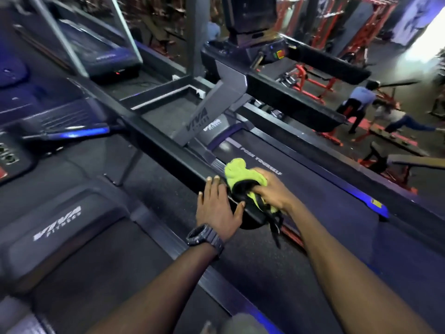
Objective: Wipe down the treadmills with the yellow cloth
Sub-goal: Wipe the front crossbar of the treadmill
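While the right hand (269, 191) grasps the yellow cloth (243, 173) on the handrail (168, 150) near its end, the left hand (218, 208) rests flat, released; other treadmills on the left seemingly remain.

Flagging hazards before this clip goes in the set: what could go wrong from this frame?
1. The right hand grips the yellow cloth bunched with a black strap that dangles toward the belt; it may snag or drag.
2. The left hand lies flat on the handrail beside the cloth, so a wipe could run into its fingers.
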